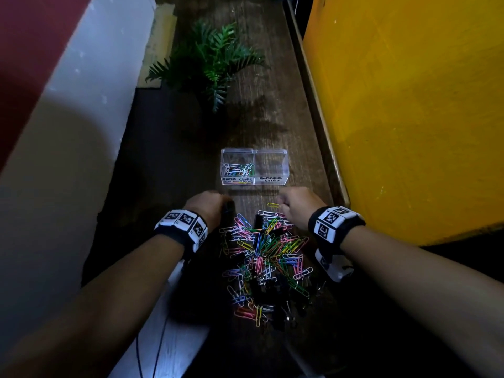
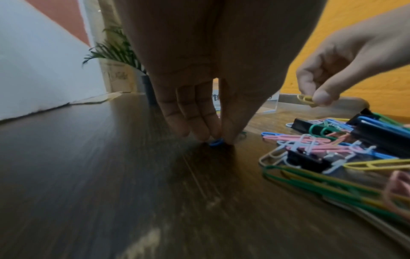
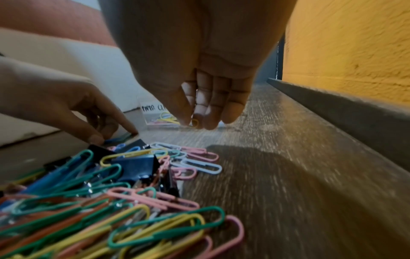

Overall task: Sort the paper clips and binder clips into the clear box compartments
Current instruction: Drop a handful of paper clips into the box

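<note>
A heap of coloured paper clips and black binder clips (image 1: pixel 266 257) lies on the wooden table between my wrists. Beyond it stands the clear box (image 1: pixel 283 159); its left compartment, labelled paper clips (image 1: pixel 236 180), holds several clips, and its right one, labelled binder clips (image 1: pixel 270 179), looks bare. My left hand (image 1: pixel 210 205) is at the heap's far left edge, fingertips down on the table, pinching a blue paper clip (image 2: pixel 215 142). My right hand (image 1: pixel 296 204) hovers over the heap's far right corner and pinches a yellow paper clip (image 2: pixel 305 99) between thumb and finger.
A potted fern (image 1: pixel 210 61) stands further back on the table. A yellow wall (image 1: pixel 409 105) with a raised wooden ledge (image 1: pixel 316 110) runs along the right side. A white wall (image 1: pixel 81 105) borders the left. A black cable (image 1: pixel 158 350) hangs near my left forearm.
</note>
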Tool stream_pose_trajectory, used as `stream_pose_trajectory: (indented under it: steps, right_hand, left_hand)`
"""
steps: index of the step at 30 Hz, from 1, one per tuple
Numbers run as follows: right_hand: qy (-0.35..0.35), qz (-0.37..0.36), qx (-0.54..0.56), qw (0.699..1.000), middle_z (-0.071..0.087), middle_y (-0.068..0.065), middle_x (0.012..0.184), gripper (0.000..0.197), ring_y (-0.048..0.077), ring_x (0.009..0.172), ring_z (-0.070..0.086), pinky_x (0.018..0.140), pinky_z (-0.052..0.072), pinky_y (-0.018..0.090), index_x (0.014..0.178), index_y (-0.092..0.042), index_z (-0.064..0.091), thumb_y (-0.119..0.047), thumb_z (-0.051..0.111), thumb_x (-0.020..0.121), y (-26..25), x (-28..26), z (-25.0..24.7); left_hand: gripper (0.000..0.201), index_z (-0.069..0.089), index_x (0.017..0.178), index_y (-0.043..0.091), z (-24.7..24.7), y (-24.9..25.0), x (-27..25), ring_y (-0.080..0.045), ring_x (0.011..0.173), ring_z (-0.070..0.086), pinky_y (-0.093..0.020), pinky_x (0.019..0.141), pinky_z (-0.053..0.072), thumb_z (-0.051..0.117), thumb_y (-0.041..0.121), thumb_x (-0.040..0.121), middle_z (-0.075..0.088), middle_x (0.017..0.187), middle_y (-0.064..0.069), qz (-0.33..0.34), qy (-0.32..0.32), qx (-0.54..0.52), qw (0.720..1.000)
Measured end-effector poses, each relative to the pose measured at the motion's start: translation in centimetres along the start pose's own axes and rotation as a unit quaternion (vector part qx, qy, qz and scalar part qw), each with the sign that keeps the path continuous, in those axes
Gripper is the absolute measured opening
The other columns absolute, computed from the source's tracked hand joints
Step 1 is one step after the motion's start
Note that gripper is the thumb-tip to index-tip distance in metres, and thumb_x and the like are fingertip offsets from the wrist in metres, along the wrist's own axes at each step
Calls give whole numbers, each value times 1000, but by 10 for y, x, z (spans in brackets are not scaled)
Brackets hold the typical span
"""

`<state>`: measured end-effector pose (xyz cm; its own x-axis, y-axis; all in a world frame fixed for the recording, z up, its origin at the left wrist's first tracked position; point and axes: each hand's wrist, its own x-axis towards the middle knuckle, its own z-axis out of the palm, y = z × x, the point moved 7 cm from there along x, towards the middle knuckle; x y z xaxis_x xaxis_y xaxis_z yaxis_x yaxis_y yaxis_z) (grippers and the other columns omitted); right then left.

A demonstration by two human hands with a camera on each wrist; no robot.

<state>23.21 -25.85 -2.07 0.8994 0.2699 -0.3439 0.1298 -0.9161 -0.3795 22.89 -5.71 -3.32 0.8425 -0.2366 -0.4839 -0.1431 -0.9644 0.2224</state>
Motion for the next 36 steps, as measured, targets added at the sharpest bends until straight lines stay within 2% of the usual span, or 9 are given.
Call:
stream_pose_trajectory:
  steps: [5,11,17,19,22,26,29,31,36]
  right_hand:
    - [25,-20,48,998,61,-4,80,11,15,75,59,71,53,32,80,-23,56,-16,60,87,-2,-10,-6]
    - [39,-24,80,996,61,-5,77,9,12,71,59,69,55,33,81,-21,58,-16,61,87,-11,-16,-5]
    - [79,3,162,984,56,-11,73,12,3,66,54,57,41,15,87,-19,59,-8,63,85,-15,-14,-7]
    - [83,12,212,974,59,-13,74,17,0,70,57,63,46,17,83,-22,59,-5,63,83,-14,-11,-3]
    - [87,20,281,956,67,-9,81,24,8,84,66,82,55,34,71,-27,60,-6,64,80,-9,-5,4]
    - [82,35,312,946,67,-9,71,25,6,66,60,69,50,29,70,-27,62,-6,64,82,-14,-1,1]
    - [77,56,360,928,67,-1,71,25,14,60,62,63,53,35,71,-24,63,-3,63,84,-20,6,-7]
    - [71,67,387,917,67,3,72,19,15,56,63,57,54,32,76,-19,64,-3,62,87,-27,12,-13]
    - [62,115,458,879,67,9,70,14,16,52,60,48,50,27,79,-13,62,-2,59,87,-42,45,-21]
  left_hand:
    - [27,59,117,23,-3,-6,7,-26,107,59,-38,89,50,55,16,91,60,121,-5,-29,5,4,1000]
    - [27,58,113,14,2,-17,10,-30,110,53,-41,93,46,59,27,89,51,120,-10,-57,-1,4,998]
    - [11,57,100,17,3,-16,1,-27,91,61,-38,81,51,56,23,91,64,104,-9,-63,11,-49,997]
    - [15,57,103,19,-1,-16,-4,-25,90,62,-36,80,52,59,25,89,66,102,-7,-57,45,-100,992]
    - [18,58,98,23,-25,-8,-10,-20,81,63,-30,76,52,68,22,84,67,91,-1,-38,158,-227,960]
    - [12,59,77,23,-64,2,6,-14,70,65,-25,67,52,71,19,77,67,71,5,-47,255,-311,914]
    - [5,63,79,23,-81,8,18,-11,66,62,-19,59,44,65,19,80,62,68,10,-72,250,-327,909]
    - [5,64,82,25,-85,8,16,-8,64,61,-18,57,44,62,20,83,62,69,9,-76,258,-336,903]
    - [7,65,81,23,-65,-6,-20,-10,70,63,-19,67,45,64,17,82,66,72,9,-56,272,-306,911]
